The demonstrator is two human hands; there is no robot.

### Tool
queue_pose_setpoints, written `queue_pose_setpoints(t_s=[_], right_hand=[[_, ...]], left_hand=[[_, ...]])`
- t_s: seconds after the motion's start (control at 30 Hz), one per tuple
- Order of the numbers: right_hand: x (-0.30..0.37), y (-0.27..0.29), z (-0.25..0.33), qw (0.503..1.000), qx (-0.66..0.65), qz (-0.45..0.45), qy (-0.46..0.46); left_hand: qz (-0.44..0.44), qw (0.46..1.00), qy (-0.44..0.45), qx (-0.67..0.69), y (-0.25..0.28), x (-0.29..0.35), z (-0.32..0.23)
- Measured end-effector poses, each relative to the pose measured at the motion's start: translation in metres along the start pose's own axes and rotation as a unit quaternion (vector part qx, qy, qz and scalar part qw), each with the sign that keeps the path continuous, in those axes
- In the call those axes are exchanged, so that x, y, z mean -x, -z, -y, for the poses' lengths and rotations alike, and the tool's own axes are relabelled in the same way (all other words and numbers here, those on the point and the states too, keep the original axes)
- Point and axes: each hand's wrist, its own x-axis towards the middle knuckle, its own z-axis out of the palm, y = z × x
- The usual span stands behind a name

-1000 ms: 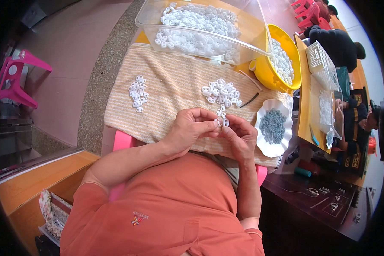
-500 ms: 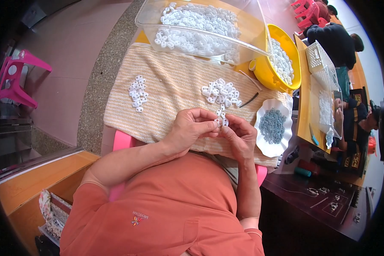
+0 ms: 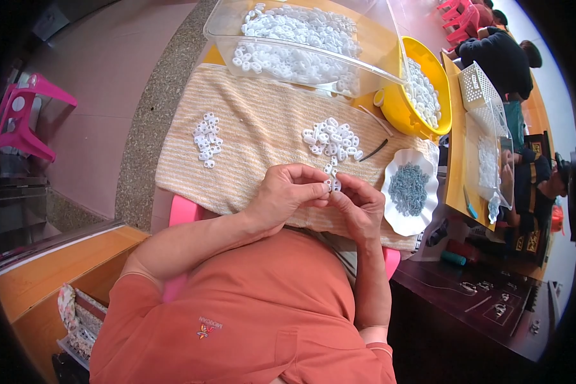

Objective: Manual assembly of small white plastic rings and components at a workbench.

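My left hand (image 3: 287, 195) and my right hand (image 3: 361, 203) meet near the front edge of a striped towel (image 3: 249, 121). Thumb and fingers of each are pinched together on a small white two-holed plastic piece (image 3: 335, 185), partly covered by the fingertips. Whether each hand has its own piece is hard to make out. Just beyond the fingertips, a few similar pieces trail from a loose pile of white oval pieces (image 3: 329, 137). Further left lies a smaller group of white two-holed pieces (image 3: 207, 137). Beside my right hand stands a wavy-rimmed white dish (image 3: 395, 221) of small grey-blue parts (image 3: 408, 189).
A clear plastic bin (image 3: 371, 64) of white pieces stands at the back, beside a yellow bowl (image 3: 443, 96) of more. A thin black strip (image 3: 374, 150) lies near the dish. Pink stool (image 3: 29, 121) at left; other people sit at a table (image 3: 456, 153) on the right.
My fingertips have drawn slightly closer together, and the white piece between them has tilted a little. The piles, dish and containers stay where they were.
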Motion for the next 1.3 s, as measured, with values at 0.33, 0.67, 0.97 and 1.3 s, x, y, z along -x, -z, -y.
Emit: queue_pose_setpoints(t_s=[0.33,0.67,0.97,1.3], right_hand=[[0.002,0.000,0.004,0.999,-0.037,0.015,-0.008],[0.001,0.006,0.000,0.995,-0.085,0.038,0.025],[0.002,0.016,-0.007,0.997,-0.063,0.043,0.035],[0.000,0.003,0.002,0.993,-0.079,0.057,0.071]], left_hand=[[0.008,1.000,0.012,0.006,0.000,0.000,0.000],[0.042,0.998,0.037,0.001,0.002,-0.001,-0.002],[0.082,0.993,0.070,0.052,0.004,-0.003,-0.002],[0.135,0.985,0.094,0.060,0.006,-0.004,-0.005]])
